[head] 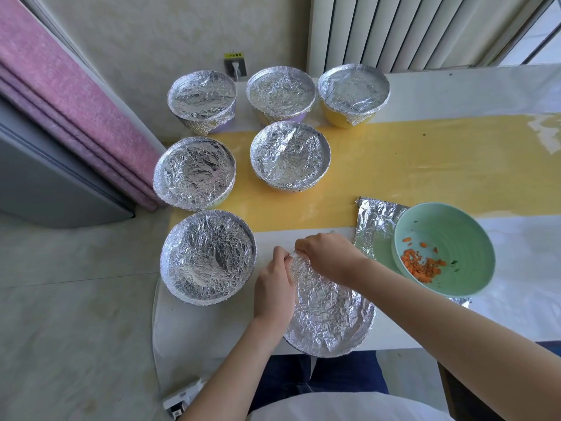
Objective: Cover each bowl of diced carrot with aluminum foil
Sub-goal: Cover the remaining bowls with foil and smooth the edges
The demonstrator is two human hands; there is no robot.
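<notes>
Head view: six bowls (290, 156) between 9 and 12 o'clock on the surface (425, 165) are already wrapped, their contents hidden. A seventh bowl (349, 349) at 6 o'clock is nearly done: the left hand (274, 287) and right hand (328, 256) curl their fingers (303, 246) to pinch its foil (331, 314) at the far rim. One green bowl (449, 220) at 4 o'clock, holding diced carrot (420, 265), sits uncovered on a flat foil sheet (375, 226).

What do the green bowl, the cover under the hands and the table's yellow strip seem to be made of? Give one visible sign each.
The green bowl: glazed ceramic or melamine, unclear which; smooth, softly shiny, moulded rings inside. The foil cover: aluminium foil; silvery, finely crinkled, bright glints. The yellow strip: probably glossy plastic sheeting or oilcloth; it mirrors pale light.
</notes>
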